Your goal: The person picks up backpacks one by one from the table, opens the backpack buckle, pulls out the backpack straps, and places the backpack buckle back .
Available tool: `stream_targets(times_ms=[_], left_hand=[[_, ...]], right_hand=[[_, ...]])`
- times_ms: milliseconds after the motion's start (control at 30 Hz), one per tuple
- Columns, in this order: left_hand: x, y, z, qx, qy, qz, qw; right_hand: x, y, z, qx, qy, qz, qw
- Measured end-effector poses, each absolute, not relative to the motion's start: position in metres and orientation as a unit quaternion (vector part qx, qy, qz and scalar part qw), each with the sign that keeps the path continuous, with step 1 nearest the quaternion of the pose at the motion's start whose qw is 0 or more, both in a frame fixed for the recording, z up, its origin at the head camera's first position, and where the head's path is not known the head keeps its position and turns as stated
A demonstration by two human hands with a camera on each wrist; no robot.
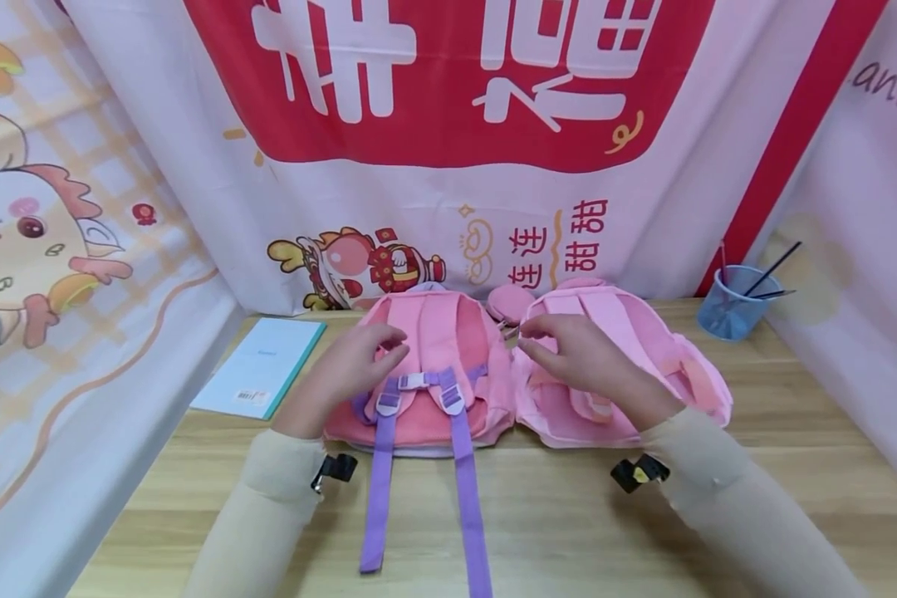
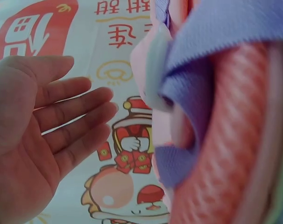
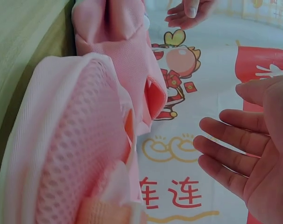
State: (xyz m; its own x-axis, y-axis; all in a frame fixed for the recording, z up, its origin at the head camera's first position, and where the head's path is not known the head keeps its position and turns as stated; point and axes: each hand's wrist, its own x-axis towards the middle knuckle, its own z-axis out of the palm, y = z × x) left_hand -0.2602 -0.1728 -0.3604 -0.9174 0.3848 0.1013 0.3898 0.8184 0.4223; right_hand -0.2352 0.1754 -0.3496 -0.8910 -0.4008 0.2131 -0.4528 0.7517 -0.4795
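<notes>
Two small backpacks lie side by side on the table, straps facing up. The left one is a coral-pink backpack (image 1: 478,332) with purple webbing, and a white buckle (image 1: 413,381) joins its shoulder straps. Beside it is a lighter pink backpack (image 1: 643,332) with peach strap ends. My left hand (image 1: 355,357) hovers over the coral backpack's left side, fingers relaxed and holding nothing. Over the lighter backpack's left part is my right hand (image 1: 579,353), also holding nothing. Both wrist views show the left hand (image 2: 62,116) and right hand (image 3: 244,135) with fingers spread, apart from the bags.
A pale blue notebook (image 1: 262,365) lies at the left. A blue pen cup (image 1: 732,307) with several pens stands at the back right. Two purple strap tails (image 1: 462,482) trail toward the table's front. Behind the bags hangs a printed cloth (image 1: 448,191).
</notes>
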Motion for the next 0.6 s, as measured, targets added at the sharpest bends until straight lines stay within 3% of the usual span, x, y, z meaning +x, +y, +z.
stream_targets(times_ms=[600], left_hand=[[-0.262,-0.203,-0.377,-0.216,-0.945,-0.243,-0.031]], right_hand=[[-0.245,0.127,-0.352,0.258,-0.920,0.293,0.011]])
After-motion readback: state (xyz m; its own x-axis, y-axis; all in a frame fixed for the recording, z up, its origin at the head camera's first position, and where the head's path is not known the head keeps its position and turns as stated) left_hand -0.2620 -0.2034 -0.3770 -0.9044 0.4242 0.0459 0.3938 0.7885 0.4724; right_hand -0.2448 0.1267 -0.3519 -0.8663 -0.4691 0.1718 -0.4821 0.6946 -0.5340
